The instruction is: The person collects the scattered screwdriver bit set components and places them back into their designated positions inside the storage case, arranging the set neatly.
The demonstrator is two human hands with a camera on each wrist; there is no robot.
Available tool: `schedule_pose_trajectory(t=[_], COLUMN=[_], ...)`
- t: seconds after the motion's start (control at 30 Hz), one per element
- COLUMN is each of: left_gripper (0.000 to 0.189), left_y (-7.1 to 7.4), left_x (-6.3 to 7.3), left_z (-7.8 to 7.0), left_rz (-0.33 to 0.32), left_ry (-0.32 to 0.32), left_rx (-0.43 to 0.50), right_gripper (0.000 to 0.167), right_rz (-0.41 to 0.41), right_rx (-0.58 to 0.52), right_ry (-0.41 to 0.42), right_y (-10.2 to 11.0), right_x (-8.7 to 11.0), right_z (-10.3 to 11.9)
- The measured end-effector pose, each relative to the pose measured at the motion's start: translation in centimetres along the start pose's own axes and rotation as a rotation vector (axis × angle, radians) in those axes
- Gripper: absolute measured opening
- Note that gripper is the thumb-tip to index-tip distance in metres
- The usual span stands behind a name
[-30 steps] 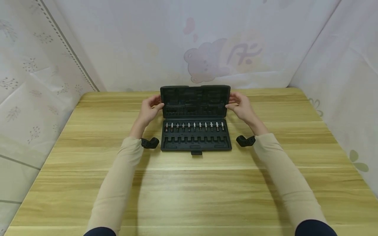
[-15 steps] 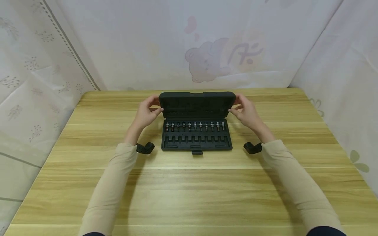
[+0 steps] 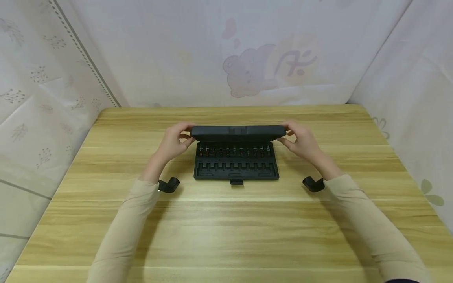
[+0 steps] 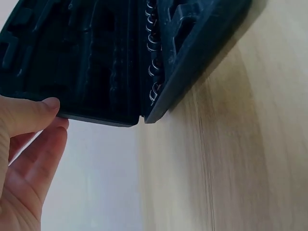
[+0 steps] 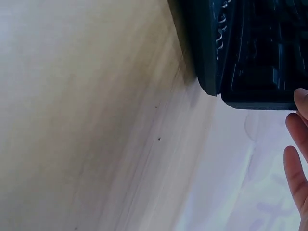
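Note:
A black plastic socket bit case (image 3: 236, 175) lies on the table, its lid (image 3: 238, 133) raised and tilted forward over the base. A row of silver bit sockets (image 3: 234, 150) sits in the base's back slots, partly shaded by the lid. My left hand (image 3: 173, 142) pinches the lid's left edge. In the left wrist view, the thumb (image 4: 41, 109) lies on the lid's inner side, with fingers beyond the edge. At the lid's right edge, my right hand (image 3: 301, 141) pinches with its thumb and fingers; the right wrist view shows only part of that hand (image 5: 299, 144).
The case rests on a wooden table (image 3: 226, 236), whose back edge meets a printed curtain (image 3: 159, 59). Black wrist-worn devices (image 3: 169, 184) stick out from both cuffs, beside the case. The latch (image 3: 236, 182) projects from the base's front.
Both hands have swung the lid forward and down from nearly upright, so its outer face now shows. The forearms have spread outward. The base has stayed in place.

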State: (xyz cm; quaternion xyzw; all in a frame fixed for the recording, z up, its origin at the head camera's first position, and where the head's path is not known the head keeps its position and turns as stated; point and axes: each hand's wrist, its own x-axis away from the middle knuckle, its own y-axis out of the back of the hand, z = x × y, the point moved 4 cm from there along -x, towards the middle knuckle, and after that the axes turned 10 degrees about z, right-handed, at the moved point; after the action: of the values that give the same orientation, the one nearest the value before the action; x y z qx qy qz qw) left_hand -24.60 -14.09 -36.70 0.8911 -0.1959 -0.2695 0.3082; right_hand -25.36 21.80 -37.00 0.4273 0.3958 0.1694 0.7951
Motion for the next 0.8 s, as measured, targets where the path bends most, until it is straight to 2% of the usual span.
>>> schedule_pose_trajectory(t=[0.17, 0.27, 0.43, 0.53, 0.7, 0.8], left_gripper=[0.038, 0.039, 0.041, 0.039, 0.035, 0.034], left_y=[-0.1, -0.2, -0.3, -0.5, -0.8, -1.1], left_x=[0.6, 1.1, 2.0, 2.4, 3.0, 3.3], left_z=[-0.7, -1.2, -2.0, -2.2, -2.4, -2.5], left_rz=[0.076, 0.116, 0.123, 0.12, 0.126, 0.149], left_ry=[-0.028, -0.072, -0.169, -0.203, -0.216, -0.19], left_rx=[-0.058, -0.103, -0.18, -0.203, -0.22, -0.23], right_gripper=[0.042, 0.048, 0.055, 0.056, 0.054, 0.052], right_rz=[0.058, 0.093, 0.14, 0.157, 0.173, 0.171], right_rx=[0.071, 0.085, 0.096, 0.106, 0.123, 0.136], right_ry=[0.044, 0.075, 0.134, 0.157, 0.174, 0.18], right_y=[0.1, 0.0, 0.0, -0.1, -0.3, -0.6], right_x=[0.5, 1.0, 1.9, 2.4, 2.9, 3.4], right_z=[0.9, 1.4, 2.2, 2.6, 3.5, 3.8])
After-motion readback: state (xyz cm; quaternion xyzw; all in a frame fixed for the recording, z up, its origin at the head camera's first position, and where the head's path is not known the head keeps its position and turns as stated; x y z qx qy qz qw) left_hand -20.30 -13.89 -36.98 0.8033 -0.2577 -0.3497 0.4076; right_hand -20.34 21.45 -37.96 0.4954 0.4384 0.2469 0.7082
